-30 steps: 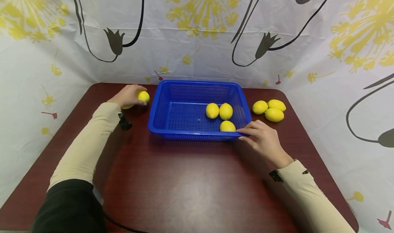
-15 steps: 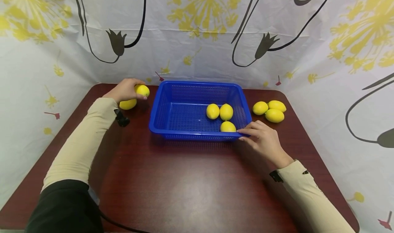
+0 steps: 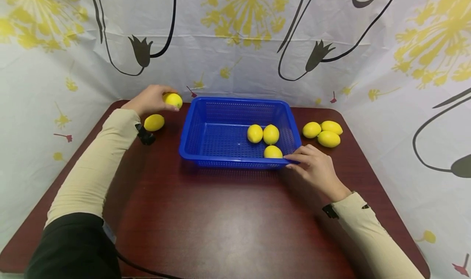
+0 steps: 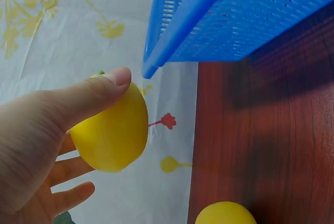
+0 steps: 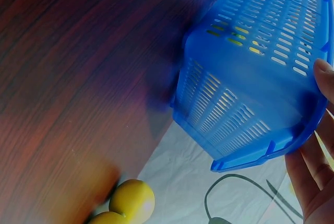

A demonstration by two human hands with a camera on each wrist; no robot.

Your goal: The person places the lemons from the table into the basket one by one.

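My left hand (image 3: pixel 152 100) grips a lemon (image 3: pixel 173 100) between thumb and fingers, raised above the table just left of the blue basket (image 3: pixel 235 160). In the left wrist view the held lemon (image 4: pixel 112 135) shows its small green tip by the thumb. Below that hand a second lemon (image 3: pixel 154 122) lies on the table. My right hand (image 3: pixel 314 166) pinches the basket's front right corner, thumb outside and fingers over the rim, as the right wrist view of the basket (image 5: pixel 250 78) shows. Inside the basket, toward its right side, sit three lemons (image 3: pixel 271 134).
Three more lemons (image 3: pixel 328 139) are grouped on the table right of the basket. The dark red wooden table (image 3: pixel 220 221) ends at a white patterned cloth (image 3: pixel 228 58) behind and at both sides. A black cable (image 3: pixel 143 271) crosses the front left edge.
My left hand has lifted the lemon up off the table, uncovering the other lemon beneath. The right hand keeps its hold on the basket's corner, and the basket stays in place.
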